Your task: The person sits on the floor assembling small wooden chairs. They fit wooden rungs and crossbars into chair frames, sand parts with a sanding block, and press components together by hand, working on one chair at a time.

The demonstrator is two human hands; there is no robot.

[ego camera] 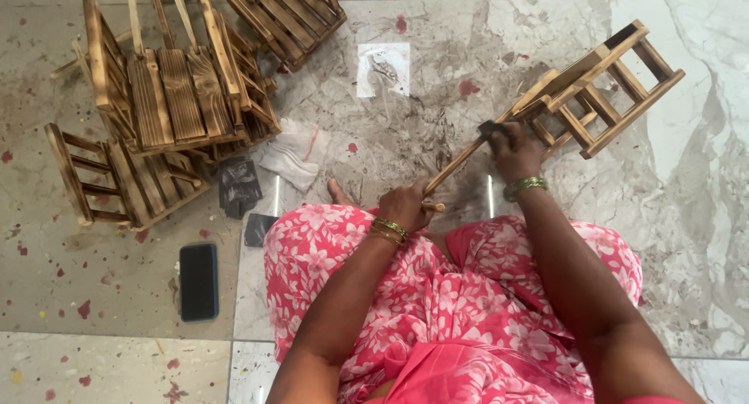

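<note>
Scorched wooden crate, glossy marble floor

frame — pale slatted wood, tipped on its side on the marble floor | long handle slanting down-left | dark sandpaper pressed on handle
</note>
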